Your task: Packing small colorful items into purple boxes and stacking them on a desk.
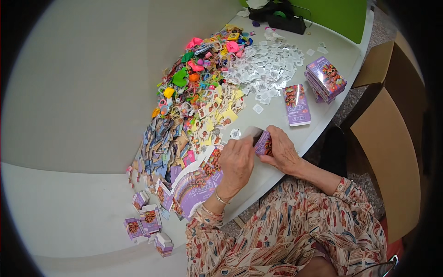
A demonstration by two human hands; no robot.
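1. We hold a small purple box (263, 142) between both hands, just above the near edge of the white table (92, 212).
2. Our left hand (236, 162) is curled, its fingers closed on the box's left end (a flap stands open at the top).
3. Our right hand (282, 152) is wrapped around the box's right side, fingers closed on it.
4. Under the left wrist lies a fan of flat purple box blanks (196, 187).
5. Beyond the hands sits a heap of colourful small toys (198, 76), with a spread of small white packets (270, 69) beside it on the right.
6. A single flat purple box (296, 104) lies to the right, near a stack of the same boxes (325, 78).
7. Several folded boxes (147, 226) stand at the near left, well apart from the hands.
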